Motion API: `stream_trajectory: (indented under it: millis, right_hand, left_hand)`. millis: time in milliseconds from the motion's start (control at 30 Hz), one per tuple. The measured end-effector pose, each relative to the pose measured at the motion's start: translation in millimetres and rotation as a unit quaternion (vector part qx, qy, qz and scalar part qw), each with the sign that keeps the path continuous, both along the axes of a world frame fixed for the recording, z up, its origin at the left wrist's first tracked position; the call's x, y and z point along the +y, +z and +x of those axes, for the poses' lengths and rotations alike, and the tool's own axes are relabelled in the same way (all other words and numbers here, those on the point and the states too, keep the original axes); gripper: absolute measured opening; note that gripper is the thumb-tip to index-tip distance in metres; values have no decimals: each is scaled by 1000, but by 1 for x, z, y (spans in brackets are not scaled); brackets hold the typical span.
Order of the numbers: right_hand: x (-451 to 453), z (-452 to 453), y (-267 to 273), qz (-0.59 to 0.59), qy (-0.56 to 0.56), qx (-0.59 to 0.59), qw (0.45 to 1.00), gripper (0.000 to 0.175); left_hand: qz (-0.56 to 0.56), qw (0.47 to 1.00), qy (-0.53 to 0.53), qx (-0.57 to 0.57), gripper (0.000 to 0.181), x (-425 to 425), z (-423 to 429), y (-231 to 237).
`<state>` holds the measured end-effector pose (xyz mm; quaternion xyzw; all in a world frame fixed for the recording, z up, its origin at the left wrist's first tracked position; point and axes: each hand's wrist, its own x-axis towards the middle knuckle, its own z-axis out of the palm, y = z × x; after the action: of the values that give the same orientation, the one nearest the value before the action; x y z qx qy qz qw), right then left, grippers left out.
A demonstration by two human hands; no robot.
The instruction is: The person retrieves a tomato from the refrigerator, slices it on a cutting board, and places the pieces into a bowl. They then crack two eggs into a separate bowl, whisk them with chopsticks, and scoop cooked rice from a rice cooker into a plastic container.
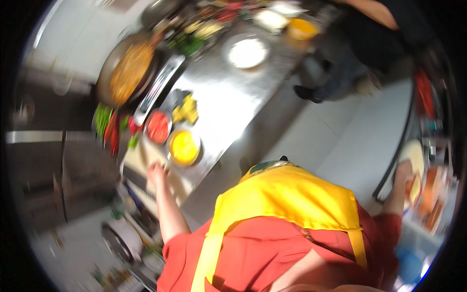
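Observation:
The view is blurred. My left hand (157, 172) is over a pale cutting board (182, 188) at the counter's near end; whether it presses on the board is unclear. Close by stand a bowl of yellow liquid, perhaps beaten egg (183, 146), and a bowl of red chopped food (158, 126). Yellow pieces (186, 109) lie just behind them. At the far right my right hand (404, 169) reaches to a cream-coloured rounded object (411, 151) beside crowded goods. Blur hides whether its fingers grip that object.
A wok (105, 78) of orange-brown food sits on a cooker with a control panel (160, 87). Red chillies (114, 135) and green vegetables (103, 118) lie beside it. Farther along the steel counter (226, 95) is a white plate (247, 53). Another person (372, 47) stands past the counter edge.

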<state>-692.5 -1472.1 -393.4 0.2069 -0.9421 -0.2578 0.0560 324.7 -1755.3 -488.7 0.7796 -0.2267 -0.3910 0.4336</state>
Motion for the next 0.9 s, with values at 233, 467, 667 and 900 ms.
stream_trajectory:
  millis: [233, 467, 667, 900]
  right_hand:
    - [-174, 219, -62, -174, 159, -183, 954, 34]
    - [-334, 537, -45, -331, 537, -433, 644, 35]
    - [-432, 724, -40, -248, 677, -422, 549, 38]
    - [-483, 765, -83, -91, 680, -362, 630, 19]
  left_hand:
    - [15, 998, 26, -48, 28, 20, -26, 44]
    - [-40, 999, 11, -31, 27, 50, -2, 51]
    - [-115, 989, 45, 76, 25, 120, -25, 54]
    - [-53, 983, 163, 65, 25, 210, -37, 44]
